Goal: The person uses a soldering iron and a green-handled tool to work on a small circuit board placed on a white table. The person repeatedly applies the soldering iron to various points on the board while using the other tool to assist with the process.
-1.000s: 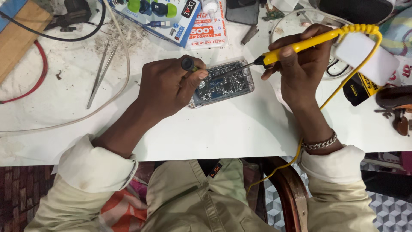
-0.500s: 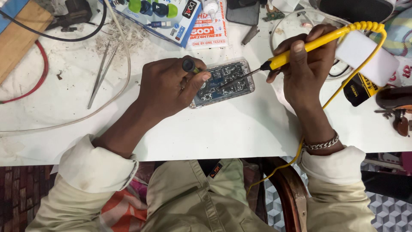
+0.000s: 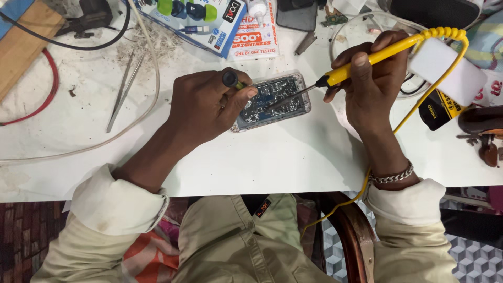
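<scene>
A small blue circuit board in a clear case (image 3: 283, 97) lies on the white table (image 3: 272, 162). My left hand (image 3: 207, 107) rests on the board's left end and pinches a small dark-handled tool (image 3: 230, 79) between thumb and fingers. My right hand (image 3: 374, 81) grips a yellow soldering iron (image 3: 367, 60) like a pen. Its dark metal tip (image 3: 283, 100) touches the middle of the board. A coiled yellow cord (image 3: 445, 36) runs from the iron's back end, around my right wrist and off the table's front edge.
Metal tweezers (image 3: 121, 90) and thin white cable (image 3: 152, 78) lie at the left. A wooden block (image 3: 23, 39) sits far left. Printed packages (image 3: 225, 23) are at the back. A white box (image 3: 448, 68), a yellow-black device (image 3: 437, 110) and a dark tool (image 3: 482, 123) crowd the right.
The soldering iron's tip has moved left, from the board's right edge onto its middle. My left hand stays on the board.
</scene>
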